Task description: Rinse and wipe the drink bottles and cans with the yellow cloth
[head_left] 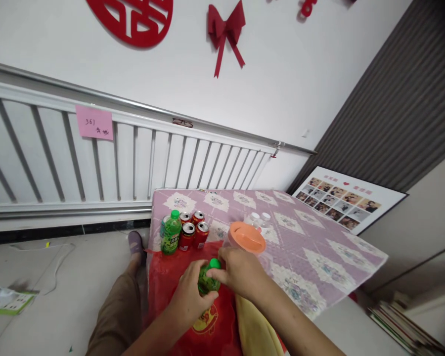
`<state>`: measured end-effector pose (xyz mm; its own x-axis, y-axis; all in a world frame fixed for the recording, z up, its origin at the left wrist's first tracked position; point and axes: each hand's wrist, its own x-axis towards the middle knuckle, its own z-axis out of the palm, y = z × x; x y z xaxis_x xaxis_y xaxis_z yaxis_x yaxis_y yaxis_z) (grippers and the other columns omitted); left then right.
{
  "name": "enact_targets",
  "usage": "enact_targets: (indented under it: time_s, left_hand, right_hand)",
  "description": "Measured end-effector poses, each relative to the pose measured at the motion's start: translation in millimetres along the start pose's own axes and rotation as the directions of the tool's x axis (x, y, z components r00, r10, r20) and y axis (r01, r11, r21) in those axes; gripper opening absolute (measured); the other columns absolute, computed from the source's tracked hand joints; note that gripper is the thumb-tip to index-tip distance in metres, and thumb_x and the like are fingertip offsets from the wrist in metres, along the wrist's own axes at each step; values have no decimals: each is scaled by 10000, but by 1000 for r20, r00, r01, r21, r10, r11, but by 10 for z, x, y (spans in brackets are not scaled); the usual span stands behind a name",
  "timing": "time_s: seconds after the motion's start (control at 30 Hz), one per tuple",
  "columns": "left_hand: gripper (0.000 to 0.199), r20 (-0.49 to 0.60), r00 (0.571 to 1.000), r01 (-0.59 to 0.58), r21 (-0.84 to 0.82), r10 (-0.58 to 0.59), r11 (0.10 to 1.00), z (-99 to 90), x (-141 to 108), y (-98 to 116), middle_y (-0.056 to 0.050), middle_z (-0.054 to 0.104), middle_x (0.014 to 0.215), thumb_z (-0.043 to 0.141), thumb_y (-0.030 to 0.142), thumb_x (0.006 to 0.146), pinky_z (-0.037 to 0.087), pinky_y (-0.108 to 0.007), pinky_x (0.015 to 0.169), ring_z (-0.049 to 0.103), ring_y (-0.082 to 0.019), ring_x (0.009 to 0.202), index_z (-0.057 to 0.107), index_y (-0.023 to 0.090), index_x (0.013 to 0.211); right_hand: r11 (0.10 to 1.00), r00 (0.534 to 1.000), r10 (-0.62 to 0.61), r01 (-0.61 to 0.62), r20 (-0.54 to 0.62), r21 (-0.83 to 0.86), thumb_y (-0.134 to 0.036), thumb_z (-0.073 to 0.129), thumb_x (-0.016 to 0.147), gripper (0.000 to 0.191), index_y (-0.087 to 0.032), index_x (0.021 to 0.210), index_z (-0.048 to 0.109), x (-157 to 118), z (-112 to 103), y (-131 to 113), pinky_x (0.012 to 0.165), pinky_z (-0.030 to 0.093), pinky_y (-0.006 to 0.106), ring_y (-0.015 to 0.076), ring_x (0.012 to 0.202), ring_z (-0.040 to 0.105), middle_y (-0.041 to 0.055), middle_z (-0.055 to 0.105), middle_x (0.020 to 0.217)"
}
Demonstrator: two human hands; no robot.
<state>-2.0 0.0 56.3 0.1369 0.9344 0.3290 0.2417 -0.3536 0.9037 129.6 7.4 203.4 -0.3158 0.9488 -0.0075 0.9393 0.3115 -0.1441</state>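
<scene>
My left hand (193, 292) is wrapped round a green bottle (208, 282) with a green cap, above a red cloth (161, 287) on the table. My right hand (234, 271) has its fingers at that bottle's cap and neck, touching it. Just behind my left hand stands another green bottle (171, 233), upright, beside several red cans (201, 234). A clear pitcher with an orange lid (246, 237) is right behind my right hand. The lower part of the held bottle is partly hidden by my fingers.
Two clear bottles with white caps (255, 216) stand behind the pitcher. A yellow cloth (257, 326) lies under my right forearm. Beyond the patterned tablecloth (330, 247) are a white radiator (133, 158) and a photo board (346, 198). A power strip (9, 301) lies on the floor.
</scene>
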Motion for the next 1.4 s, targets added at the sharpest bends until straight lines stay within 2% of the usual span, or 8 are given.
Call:
enact_targets:
  time_s: [0.2,0.47,0.6,0.73,1.0,1.17,1.27,1.4]
  left_hand:
    - [613,22,999,28,1,-28,1000,-28,-4,27,-81,595,1202,653,105,620,435,-425,985,568,-251,1116,480,210,1198]
    - [582,48,998,41,4,-41,999,-56,-7,69,-75,596,1192,643,116,638,428,-416,987,565,-245,1118,485,200,1192]
    - [591,47,997,55,-2,-55,998,-65,-6,74,-75,595,1203,644,112,639,426,-416,997,565,-242,1128,477,206,1198]
    - [585,53,997,53,-4,-53,999,-70,0,74,-80,600,1202,651,119,640,431,-432,993,572,-252,1120,481,209,1192]
    - [571,87,995,50,-21,-48,999,-62,-5,90,-92,606,1177,633,125,651,450,-430,973,588,-247,1093,465,190,1193]
    - [537,84,996,-7,-37,10,999,-45,-6,40,-94,606,1180,607,136,689,476,-411,947,602,-235,1075,457,189,1202]
    - [538,74,997,-29,-26,31,999,-39,-8,1,-102,601,1187,594,137,700,487,-403,938,599,-238,1087,452,178,1217]
    - [539,85,996,-8,-24,10,1000,-44,-14,1,-96,600,1179,607,130,686,487,-401,941,596,-238,1085,471,177,1205]
  right_hand:
    - [933,982,-187,187,-29,308,-270,673,756,568,-220,1300,518,-64,-15,119,931,417,380,251,1106,545,96,606,1199]
    - [931,992,-83,110,-91,349,-238,646,776,120,-185,883,632,-38,211,185,752,438,315,184,820,570,31,625,854]
    - [878,996,10,33,-87,477,-346,692,744,371,-188,1068,605,-74,274,172,846,448,375,225,957,578,67,639,1029]
    - [714,996,-79,80,-33,695,-252,576,817,500,-246,1312,503,-130,347,211,1004,396,392,220,1193,518,69,547,1321]
    - [607,968,206,-15,-140,795,-229,662,708,221,-211,909,569,-106,734,163,831,479,351,208,917,607,10,652,916]
    - [371,982,160,39,-105,928,-248,680,733,678,-263,1350,402,-156,874,180,1032,395,367,211,1256,488,71,511,1379]
    - [299,991,89,66,-97,952,-261,648,783,612,-272,1361,448,-244,918,194,1087,342,377,209,1304,448,56,485,1423]
    - [225,964,209,117,-165,967,-316,660,792,405,-267,1191,609,-355,986,186,1044,389,384,227,1214,529,47,603,1287]
